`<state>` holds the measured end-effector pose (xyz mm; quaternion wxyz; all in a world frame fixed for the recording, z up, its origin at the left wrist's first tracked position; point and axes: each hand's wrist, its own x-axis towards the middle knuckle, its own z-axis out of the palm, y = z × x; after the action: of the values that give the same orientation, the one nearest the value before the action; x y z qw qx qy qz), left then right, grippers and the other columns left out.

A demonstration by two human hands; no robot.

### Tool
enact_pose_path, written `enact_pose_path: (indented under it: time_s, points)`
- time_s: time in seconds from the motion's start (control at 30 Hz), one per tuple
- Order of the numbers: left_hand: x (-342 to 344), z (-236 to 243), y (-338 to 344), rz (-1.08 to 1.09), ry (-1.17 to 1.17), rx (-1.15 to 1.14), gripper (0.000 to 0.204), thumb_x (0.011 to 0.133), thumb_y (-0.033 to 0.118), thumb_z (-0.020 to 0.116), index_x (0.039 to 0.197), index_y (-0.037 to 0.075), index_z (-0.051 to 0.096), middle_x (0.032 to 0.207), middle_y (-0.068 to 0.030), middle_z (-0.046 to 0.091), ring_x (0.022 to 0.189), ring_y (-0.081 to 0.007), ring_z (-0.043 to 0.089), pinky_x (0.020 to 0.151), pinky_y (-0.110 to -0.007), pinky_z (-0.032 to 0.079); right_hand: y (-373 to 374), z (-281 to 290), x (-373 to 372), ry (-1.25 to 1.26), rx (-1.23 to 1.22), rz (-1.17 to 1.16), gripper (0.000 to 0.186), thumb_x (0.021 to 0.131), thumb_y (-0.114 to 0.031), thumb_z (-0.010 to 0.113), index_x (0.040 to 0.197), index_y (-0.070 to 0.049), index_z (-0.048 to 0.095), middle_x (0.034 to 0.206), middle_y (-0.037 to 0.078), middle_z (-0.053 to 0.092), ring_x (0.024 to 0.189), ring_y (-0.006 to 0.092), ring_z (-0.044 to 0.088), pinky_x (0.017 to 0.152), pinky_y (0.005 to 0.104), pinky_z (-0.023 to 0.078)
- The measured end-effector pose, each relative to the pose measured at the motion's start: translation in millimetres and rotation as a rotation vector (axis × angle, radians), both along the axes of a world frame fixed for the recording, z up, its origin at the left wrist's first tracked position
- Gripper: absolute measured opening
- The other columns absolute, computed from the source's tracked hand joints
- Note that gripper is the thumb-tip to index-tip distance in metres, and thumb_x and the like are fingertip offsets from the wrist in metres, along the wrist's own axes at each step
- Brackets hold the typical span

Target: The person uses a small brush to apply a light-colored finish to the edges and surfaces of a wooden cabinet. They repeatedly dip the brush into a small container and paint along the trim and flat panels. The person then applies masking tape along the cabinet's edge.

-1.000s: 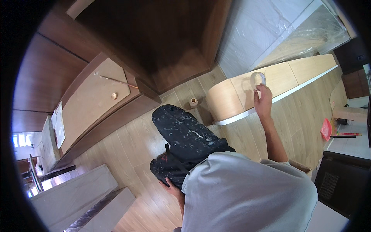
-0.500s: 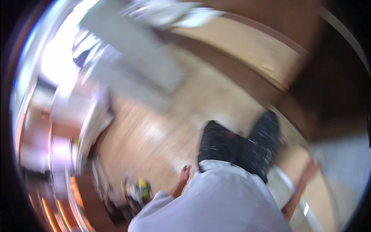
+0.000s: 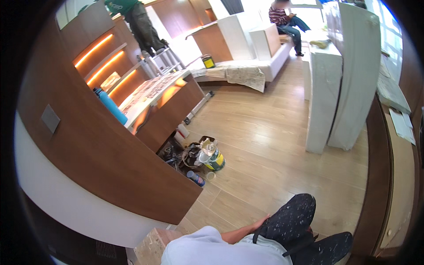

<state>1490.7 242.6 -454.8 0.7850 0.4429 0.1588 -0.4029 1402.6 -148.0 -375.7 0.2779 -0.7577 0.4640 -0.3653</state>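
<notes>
Beside the thigh of my dark, paint-speckled trousers [image 3: 289, 214], my left hand [image 3: 260, 223] hangs low, partly hidden by the leg. Its visible fingers look stretched out, and I see nothing held in them. My right hand does not show. Nearest on the floor ahead stand a green-and-yellow paint can [image 3: 215, 161] with a crumpled cover on top, a dark bucket [image 3: 191, 155] and a blue spray can [image 3: 195, 178]. A carton [image 3: 152, 247] sits low by my left side.
A brown wood panel [image 3: 110, 145] juts in on the left. A blue bottle [image 3: 110, 106] stands on a paper-covered counter [image 3: 150, 90]. One person [image 3: 143, 26] is on a ladder [image 3: 165, 62]; another [image 3: 289, 24] sits far back. Tall wrapped panels [image 3: 353, 79] stand on the right.
My view has swung left and steadied from a blur, bringing the counter, paint cans and two people into sight. My right hand has left the picture; my left is now by my thigh.
</notes>
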Motion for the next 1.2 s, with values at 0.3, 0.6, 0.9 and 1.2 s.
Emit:
enact_pose_path:
  time_s: [0.3,0.6,0.9,1.2]
  points:
    - [-76.6,100.5,78.8,0.089,0.489,0.052,0.057,0.101,0.056,0.044,0.127,0.01,0.064,0.117,-0.0142,0.071,0.107,-0.0256,0.066,0.094,-0.039,0.051,22.7,-16.9,50.8,0.05,0.042,0.12,0.044,0.098,-0.03,0.06,0.12,0.007,0.061,0.109,0.025,0.068,0.096,0.0405,0.066,0.083,0.0472,0.055]
    - [-57.0,83.8,98.3,0.106,0.399,0.173,0.055,0.1,0.054,0.045,0.125,0.009,0.065,0.115,-0.0148,0.071,0.106,-0.0263,0.066,0.093,-0.04,0.052,30.8,-22.1,45.4,0.078,0.059,0.101,0.044,0.097,-0.031,0.06,0.12,0.007,0.061,0.109,0.024,0.068,0.095,0.0405,0.066,0.083,0.0476,0.055]
    - [-37.8,62.8,110.7,0.084,0.305,0.285,0.052,0.1,0.052,0.047,0.123,0.009,0.065,0.114,-0.0155,0.071,0.104,-0.0271,0.067,0.092,-0.041,0.052,35.9,-26.8,37.7,0.097,0.064,0.069,0.044,0.097,-0.031,0.06,0.12,0.006,0.061,0.108,0.024,0.068,0.095,0.0406,0.066,0.084,0.0479,0.055]
    - [-36.9,32.9,115.8,0.066,0.209,0.409,0.05,0.099,0.05,0.048,0.12,0.008,0.066,0.112,-0.0161,0.071,0.103,-0.0279,0.067,0.091,-0.041,0.052,37.9,-26.8,20.0,0.133,0.029,0.03,0.044,0.097,-0.032,0.06,0.119,0.006,0.062,0.107,0.024,0.068,0.095,0.0406,0.066,0.084,0.0483,0.054]
